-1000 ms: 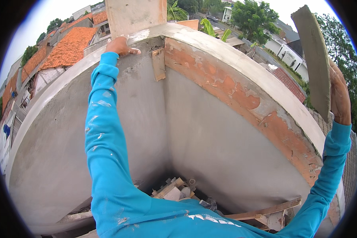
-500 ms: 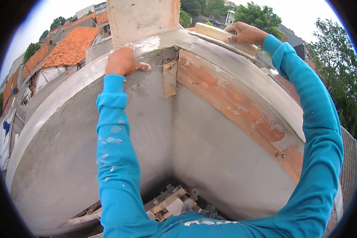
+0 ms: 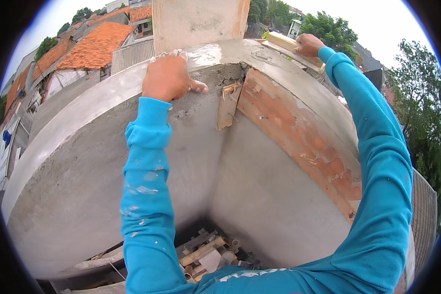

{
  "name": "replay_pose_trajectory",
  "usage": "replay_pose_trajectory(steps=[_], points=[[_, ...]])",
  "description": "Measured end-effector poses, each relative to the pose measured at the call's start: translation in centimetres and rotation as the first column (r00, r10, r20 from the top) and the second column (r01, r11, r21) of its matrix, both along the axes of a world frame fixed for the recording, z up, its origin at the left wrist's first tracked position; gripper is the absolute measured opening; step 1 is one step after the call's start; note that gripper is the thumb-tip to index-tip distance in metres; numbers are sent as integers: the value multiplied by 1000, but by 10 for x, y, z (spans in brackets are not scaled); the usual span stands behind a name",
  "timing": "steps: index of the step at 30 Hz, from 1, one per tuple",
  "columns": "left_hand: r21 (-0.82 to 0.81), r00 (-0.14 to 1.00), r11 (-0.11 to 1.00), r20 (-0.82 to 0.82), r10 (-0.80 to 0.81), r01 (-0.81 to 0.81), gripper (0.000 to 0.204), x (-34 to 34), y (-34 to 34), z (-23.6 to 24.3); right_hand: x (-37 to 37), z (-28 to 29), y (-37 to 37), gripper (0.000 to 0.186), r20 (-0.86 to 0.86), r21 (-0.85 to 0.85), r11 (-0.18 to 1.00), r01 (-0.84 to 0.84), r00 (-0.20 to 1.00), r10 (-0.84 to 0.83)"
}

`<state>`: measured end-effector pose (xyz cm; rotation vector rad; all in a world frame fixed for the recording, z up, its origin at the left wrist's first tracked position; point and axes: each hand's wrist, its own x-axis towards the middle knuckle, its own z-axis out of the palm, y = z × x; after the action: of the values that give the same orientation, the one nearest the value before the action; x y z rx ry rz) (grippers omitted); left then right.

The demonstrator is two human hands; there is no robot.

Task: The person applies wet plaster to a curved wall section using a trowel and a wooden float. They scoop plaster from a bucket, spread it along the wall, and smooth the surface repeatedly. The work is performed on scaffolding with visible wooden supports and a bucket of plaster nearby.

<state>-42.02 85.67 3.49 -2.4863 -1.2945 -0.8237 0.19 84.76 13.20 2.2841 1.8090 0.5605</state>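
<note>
My left hand (image 3: 167,78) grips the top edge of the grey plastered wall (image 3: 83,152). Its fingers fold over the top and its thumb lies against the near face, beside rough mortar. Pale smears coat the fingers. Farther off on the right, my right hand (image 3: 308,45) is closed on a plastering float (image 3: 282,41), a pale block-shaped handle on a flat board. The float is at the far side of the curved wall top (image 3: 274,59); its underside is hidden, so contact cannot be told.
A pale square pillar (image 3: 198,22) rises behind the corner. A wooden piece (image 3: 228,105) and a reddish, mortar-spotted board (image 3: 299,139) with protruding nails line the inner wall. Offcuts and debris (image 3: 210,255) lie below. Tiled roofs (image 3: 95,46) and trees stand beyond.
The view has shifted, so the wall corner and pillar appear farther right. My right hand and the float have moved slightly toward the far side. My left hand keeps its grip on the wall.
</note>
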Motion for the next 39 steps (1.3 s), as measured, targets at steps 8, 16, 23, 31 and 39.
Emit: replay_pose_trajectory(steps=[8,16,23,31,39], points=[[-102,997,994,-72,37,-45,76,-3,3,4,-30,41,12,48,-502,-14,945,-326,820,275],[-207,991,975,-125,55,-80,99,1,-8,17,-66,30,18,56,-557,-235,917,-321,818,144],[-87,998,995,-42,40,-43,71,1,2,5,-68,44,-79,75,-687,-368,780,-506,713,139],[-204,992,976,-110,60,-82,95,-4,-1,14,-83,62,-251,78,-780,-349,857,-379,624,-42],[-235,986,966,-148,72,-106,94,-3,-8,19,-19,49,-158,43,-912,171,977,-129,354,207]])
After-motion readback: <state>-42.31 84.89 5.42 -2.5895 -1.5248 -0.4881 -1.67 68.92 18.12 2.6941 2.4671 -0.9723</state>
